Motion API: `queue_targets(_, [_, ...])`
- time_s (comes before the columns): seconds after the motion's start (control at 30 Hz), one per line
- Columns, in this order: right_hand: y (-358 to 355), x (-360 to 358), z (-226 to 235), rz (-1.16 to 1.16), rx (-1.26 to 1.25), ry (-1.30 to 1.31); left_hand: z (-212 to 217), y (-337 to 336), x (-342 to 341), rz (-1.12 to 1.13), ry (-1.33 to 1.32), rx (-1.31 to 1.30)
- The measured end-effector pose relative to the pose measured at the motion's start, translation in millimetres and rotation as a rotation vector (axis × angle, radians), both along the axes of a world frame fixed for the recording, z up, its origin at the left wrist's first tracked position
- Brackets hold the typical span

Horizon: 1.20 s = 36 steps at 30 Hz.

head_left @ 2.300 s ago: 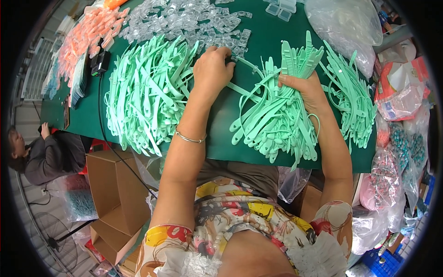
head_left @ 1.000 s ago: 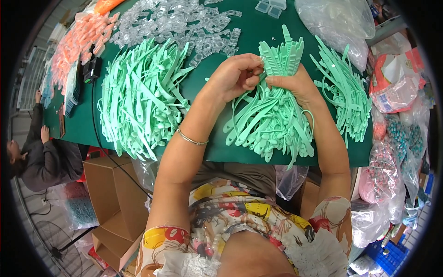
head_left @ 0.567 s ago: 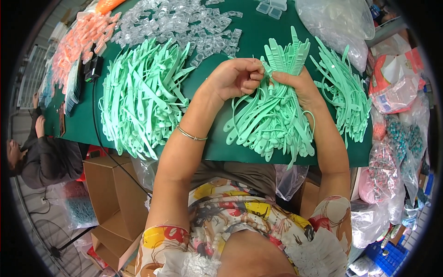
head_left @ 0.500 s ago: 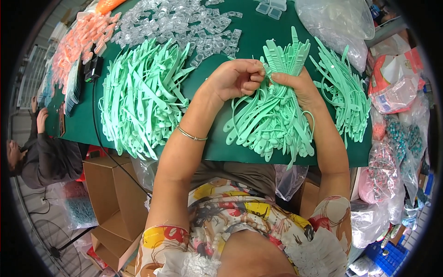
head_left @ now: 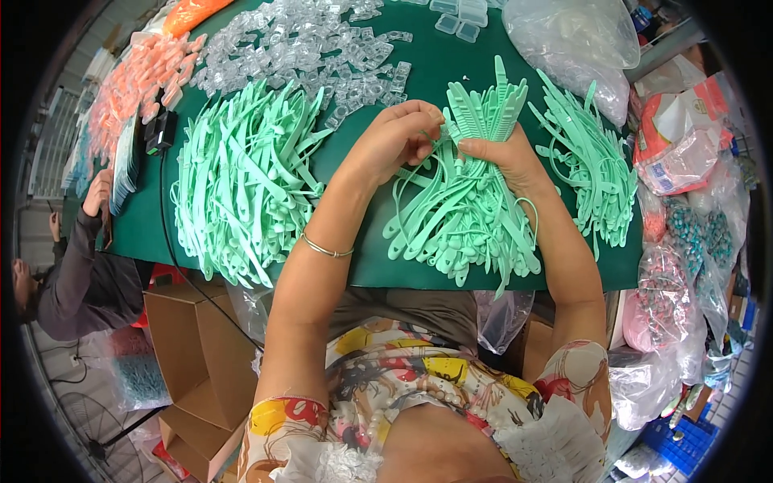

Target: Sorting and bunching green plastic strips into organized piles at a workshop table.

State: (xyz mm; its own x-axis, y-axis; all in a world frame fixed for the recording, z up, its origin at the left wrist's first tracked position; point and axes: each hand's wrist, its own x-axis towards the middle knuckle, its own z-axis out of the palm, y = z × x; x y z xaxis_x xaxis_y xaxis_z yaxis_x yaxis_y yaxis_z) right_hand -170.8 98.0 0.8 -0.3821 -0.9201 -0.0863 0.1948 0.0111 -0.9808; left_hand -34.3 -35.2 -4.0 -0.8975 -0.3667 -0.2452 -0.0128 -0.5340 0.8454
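Observation:
My right hand (head_left: 515,161) is wrapped round a thick bundle of mint-green, ribbed plastic straps (head_left: 483,113), thumb across the front. Their ribbed ends fan upward above the fist, while the rounded ends hang down over the table edge side. Just left of the bundle, my left hand (head_left: 400,141) has its fingers curled in a pinch, with a thin green strap piece showing at the fingertips. A big heap of the same straps (head_left: 241,185) lies left of my arms. Another, smaller pile of straps (head_left: 592,161) lies to the right of my right hand.
Clear plastic clips (head_left: 306,52) are scattered at the back of the green table (head_left: 362,241). Orange pieces (head_left: 149,76) and a small black device (head_left: 162,131) with a cable lie left. Plastic bags (head_left: 572,40) crowd the right. A co-worker's hand (head_left: 98,191) is at far left.
My left hand has drawn slightly left and its fingers have shifted; my right hand keeps its grip on the bundle. The co-worker's hand has risen toward the stacked cards. The whole view has shifted a little.

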Motion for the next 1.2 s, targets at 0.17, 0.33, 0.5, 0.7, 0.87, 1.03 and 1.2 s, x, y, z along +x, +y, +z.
queue_targets(0.17, [-2,3,-2,-0.016,-0.003,0.047,-3,4,0,0.031,0.007,-0.479])
queue_targets(0.33, [0,3,-3,-0.068,0.006,0.027,-2,-1,2,0.090,-0.148,-0.927])
queue_targets(0.5, [-4,3,-9,-0.059,0.010,0.199,0,12,-4,0.130,-0.186,-1.096])
queue_targets(0.7, [-2,8,-9,-0.095,0.001,0.255,-14,12,-8,0.107,-0.128,-0.749])
queue_targets(0.87, [-1,10,-7,-0.082,0.006,0.322,-23,13,-5,0.144,-0.069,-0.619])
queue_targets(1.03, [-1,8,-8,-0.091,0.025,0.282,-22,10,0,0.238,-0.049,-0.537])
queue_targets(1.2, [0,12,0,-0.129,0.019,0.091,-18,2,0,0.285,-0.126,-0.791])
